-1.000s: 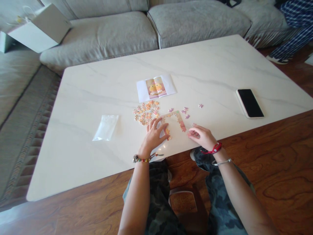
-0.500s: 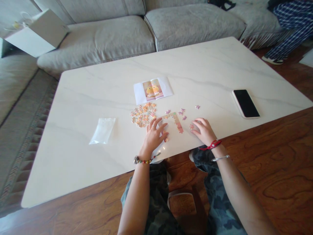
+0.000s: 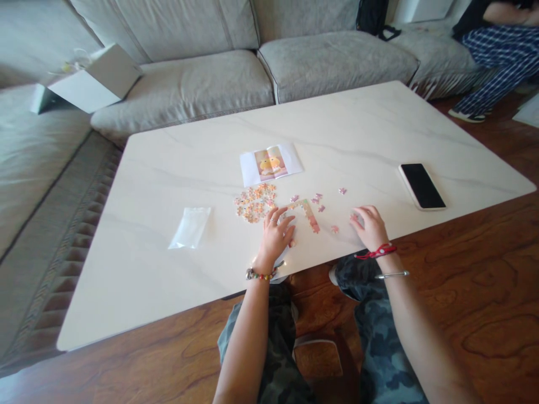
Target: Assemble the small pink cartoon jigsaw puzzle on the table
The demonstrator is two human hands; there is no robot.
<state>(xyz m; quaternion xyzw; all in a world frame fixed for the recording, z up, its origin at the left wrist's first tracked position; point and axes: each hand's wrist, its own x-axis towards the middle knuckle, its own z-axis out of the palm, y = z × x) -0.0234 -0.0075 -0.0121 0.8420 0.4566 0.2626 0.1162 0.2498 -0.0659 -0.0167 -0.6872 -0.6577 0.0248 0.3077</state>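
A partly joined strip of puzzle pieces (image 3: 306, 212) lies on the white marble table (image 3: 177, 168). My left hand (image 3: 275, 235) rests flat on the table with fingers spread, its fingertips on the strip's left end. My right hand (image 3: 370, 224) lies palm down to the right of the strip, fingers loosely curved, beside a single loose piece (image 3: 334, 229). A heap of loose pieces (image 3: 255, 202) sits just left of the strip. Several stray pieces (image 3: 318, 199) lie above it. The picture leaflet (image 3: 270, 163) lies farther back.
A clear plastic bag (image 3: 190, 226) lies at the left, a black phone (image 3: 421, 186) at the right. A grey sofa (image 3: 252, 67) with a white box (image 3: 95, 78) runs behind the table. Another person's checked trouser legs (image 3: 492, 62) show at the far right.
My right hand has moved right, away from the joined strip, leaving a loose piece between them. My left hand stays on the strip's left end. The camera has tilted slightly.
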